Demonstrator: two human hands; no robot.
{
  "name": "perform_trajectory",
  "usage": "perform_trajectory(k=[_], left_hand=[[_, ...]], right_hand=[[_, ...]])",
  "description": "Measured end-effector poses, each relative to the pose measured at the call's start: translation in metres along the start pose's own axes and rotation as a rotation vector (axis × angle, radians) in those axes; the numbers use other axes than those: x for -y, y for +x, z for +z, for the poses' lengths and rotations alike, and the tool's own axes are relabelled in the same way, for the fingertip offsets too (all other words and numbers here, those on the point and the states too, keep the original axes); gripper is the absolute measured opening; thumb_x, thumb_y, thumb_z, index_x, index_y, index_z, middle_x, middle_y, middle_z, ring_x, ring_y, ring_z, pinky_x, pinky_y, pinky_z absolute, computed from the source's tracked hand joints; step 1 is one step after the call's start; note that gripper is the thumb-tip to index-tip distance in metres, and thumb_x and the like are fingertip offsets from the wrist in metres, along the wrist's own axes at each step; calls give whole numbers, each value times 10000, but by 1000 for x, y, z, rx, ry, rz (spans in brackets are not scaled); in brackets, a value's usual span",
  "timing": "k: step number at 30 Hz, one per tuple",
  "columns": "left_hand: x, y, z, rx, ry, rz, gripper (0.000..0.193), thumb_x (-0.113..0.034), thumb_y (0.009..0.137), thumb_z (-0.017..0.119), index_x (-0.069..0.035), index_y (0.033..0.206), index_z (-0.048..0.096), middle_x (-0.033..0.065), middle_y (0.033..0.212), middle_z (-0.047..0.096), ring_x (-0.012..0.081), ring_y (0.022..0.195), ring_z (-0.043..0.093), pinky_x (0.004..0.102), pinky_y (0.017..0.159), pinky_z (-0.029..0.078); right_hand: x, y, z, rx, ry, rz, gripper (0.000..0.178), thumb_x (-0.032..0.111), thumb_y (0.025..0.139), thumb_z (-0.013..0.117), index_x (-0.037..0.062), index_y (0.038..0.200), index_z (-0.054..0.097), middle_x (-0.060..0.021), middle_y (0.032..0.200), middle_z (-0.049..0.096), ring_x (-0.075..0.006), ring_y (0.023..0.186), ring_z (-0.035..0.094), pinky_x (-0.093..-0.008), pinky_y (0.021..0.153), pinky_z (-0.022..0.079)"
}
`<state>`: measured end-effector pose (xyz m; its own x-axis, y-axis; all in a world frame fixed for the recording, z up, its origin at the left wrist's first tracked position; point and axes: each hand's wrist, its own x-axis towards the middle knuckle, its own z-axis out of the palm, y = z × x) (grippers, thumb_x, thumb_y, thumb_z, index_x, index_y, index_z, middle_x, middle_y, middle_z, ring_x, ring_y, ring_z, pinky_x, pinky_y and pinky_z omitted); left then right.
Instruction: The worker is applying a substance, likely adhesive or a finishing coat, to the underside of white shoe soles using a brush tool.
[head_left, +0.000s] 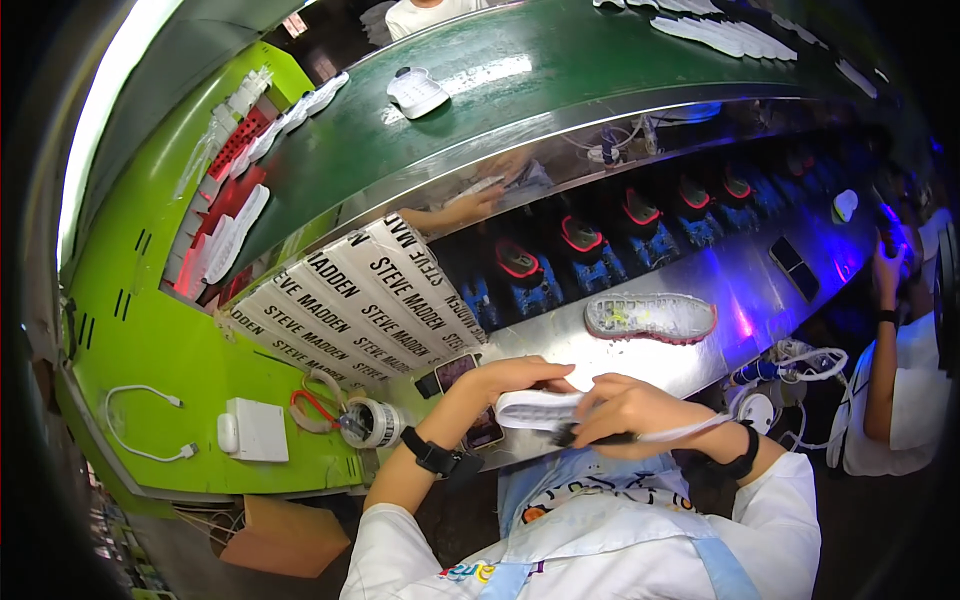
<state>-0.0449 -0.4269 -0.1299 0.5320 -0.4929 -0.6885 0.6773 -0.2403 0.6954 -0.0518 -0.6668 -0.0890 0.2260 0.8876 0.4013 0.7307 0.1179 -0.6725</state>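
Note:
Close in front of my body, my left hand [525, 377] is closed on a white shoe sole [538, 410], its fingers over the far edge. My right hand [630, 410] is at the other end of the sole, fingers bent around a slim brush-like tool with a dark end [566, 436] and a pale handle [690, 428]. That dark end lies close under the sole; whether it touches cannot be made out. Beyond my hands, a grey-white shoe sole [650, 318] with yellowish smears and a reddish edge rests on the metal ledge.
Dark shoes with red-lit collars [580, 234] line a trough beyond the ledge. A green conveyor [480, 110] carries white soles [417, 92]. Left are a printed box [350, 300], a jar [372, 424], a phone [485, 425] and a charger [255, 430]. A co-worker's hand [888, 270] is far right.

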Motion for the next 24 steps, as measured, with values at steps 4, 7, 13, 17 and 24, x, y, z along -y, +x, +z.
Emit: perform_trajectory(k=[4,7,13,17,24], left_hand=[[27,-2,2,582,-1095,469,519,-409,930,383,-16,1265,433,166,1266,468,282,1178,458,390,1003,348],[42,23,43,170,-1056,1026,596,-431,932,296,-104,1427,240,170,1439,296,353,1301,325,490,1076,250],[47,41,64,72,-1330,1018,613,-410,892,366,-56,1388,295,126,1397,374,283,1178,461,452,961,403],[58,45,49,484,-1429,1078,654,-431,863,440,-42,1373,314,147,1349,414,316,1130,463,456,960,397],[45,34,35,266,-1164,1052,711,-431,839,508,45,1332,320,170,1254,458,298,1082,458,436,935,416]], right_hand=[[-5,-8,-14,-357,534,319,223,-13,715,674,47,928,699,-112,995,638,-177,953,592,-280,821,470],[1,5,12,-549,505,460,235,16,740,677,21,975,679,-92,954,656,-138,940,590,-261,823,461],[-9,28,35,-689,-127,173,197,49,710,656,33,905,676,-133,832,664,-241,772,648,-316,724,489],[-3,21,54,-474,477,410,241,68,728,663,17,963,658,-141,898,662,-267,826,644,-330,799,489],[4,17,39,-344,804,643,160,147,850,602,16,911,671,-57,704,653,-78,629,605,-227,577,476]])
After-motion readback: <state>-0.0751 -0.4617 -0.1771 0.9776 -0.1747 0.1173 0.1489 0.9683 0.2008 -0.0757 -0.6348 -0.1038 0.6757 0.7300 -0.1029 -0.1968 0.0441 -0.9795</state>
